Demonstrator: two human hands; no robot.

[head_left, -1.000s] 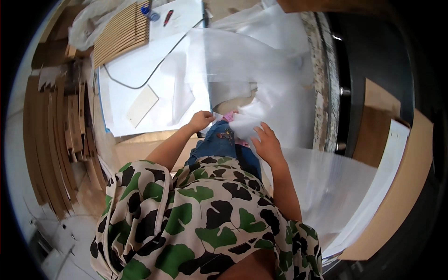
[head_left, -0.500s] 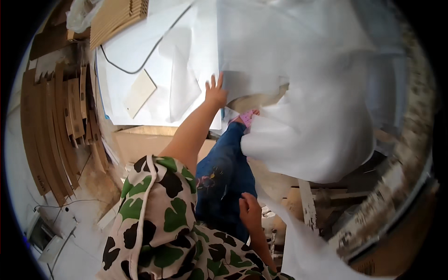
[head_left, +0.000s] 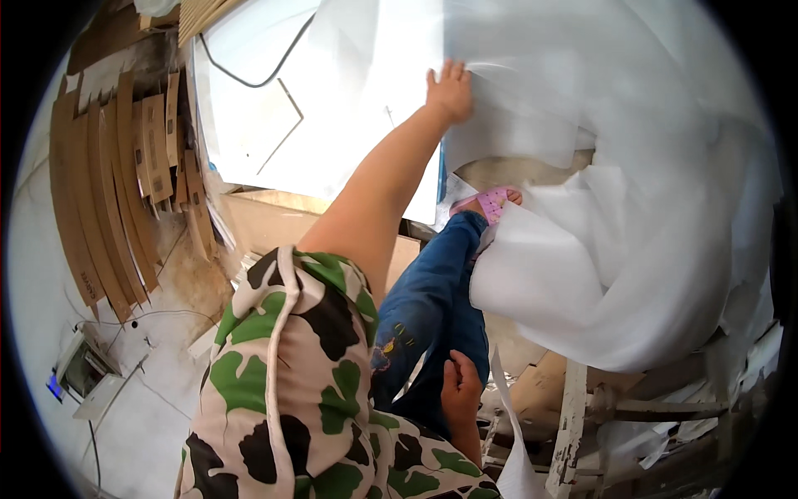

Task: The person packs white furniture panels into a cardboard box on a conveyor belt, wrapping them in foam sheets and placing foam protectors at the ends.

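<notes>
My left hand point(head_left: 451, 93) reaches forward with its fingers stretched out, over the edge where a white tabletop point(head_left: 366, 141) meets a translucent white sheet point(head_left: 532, 258). Whether the palm presses on the sheet cannot be made out. The sheet looks like soft packing foam; it spreads over the right side and hangs in big folds toward the floor. Down beside my jeans hangs my right hand point(head_left: 461, 391), thumb apart, fingers loosely bent, with nothing visible in it. A pale rectangular board point(head_left: 278, 125) and a dark cable point(head_left: 264, 81) lie on the tabletop.
Brown cardboard strips point(head_left: 108, 191) stand stacked at the left. A small device point(head_left: 87, 366) with cords sits on the floor at lower left. Wooden framing point(head_left: 569, 424) with peeling white paint lies at lower right. My foot in a pink shoe point(head_left: 486, 204) is beside the sheet.
My left hand has moved forward and to the right along the table edge. The sheet's folds on the right have shifted outward. My right hand still hangs low.
</notes>
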